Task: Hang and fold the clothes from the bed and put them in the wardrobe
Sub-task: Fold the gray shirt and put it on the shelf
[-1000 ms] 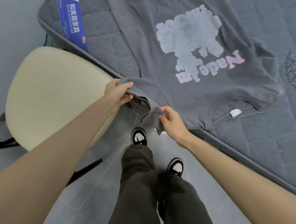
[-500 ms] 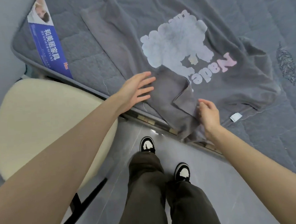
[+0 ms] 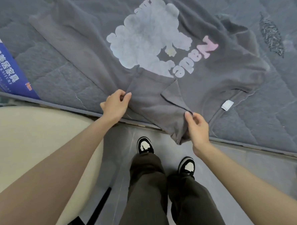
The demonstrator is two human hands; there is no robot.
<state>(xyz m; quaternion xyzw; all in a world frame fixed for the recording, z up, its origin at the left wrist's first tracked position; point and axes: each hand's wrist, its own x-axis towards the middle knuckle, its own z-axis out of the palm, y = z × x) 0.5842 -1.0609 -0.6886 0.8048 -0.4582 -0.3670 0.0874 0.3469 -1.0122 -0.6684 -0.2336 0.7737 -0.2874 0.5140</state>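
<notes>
Grey T-shirt (image 3: 88,51): laid flat, print upward, on the quilted mattress (image 3: 266,122), collar toward the near edge. One sleeve (image 3: 152,101) is folded inward over the body. Its left edge is pinched by the left hand (image 3: 115,106), its near fold by the right hand (image 3: 198,126). A cream chair (image 3: 33,145) is placed left of the bed.

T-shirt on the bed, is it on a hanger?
No, the T-shirt lies spread flat on the mattress, print side up, with no hanger in it.
</notes>
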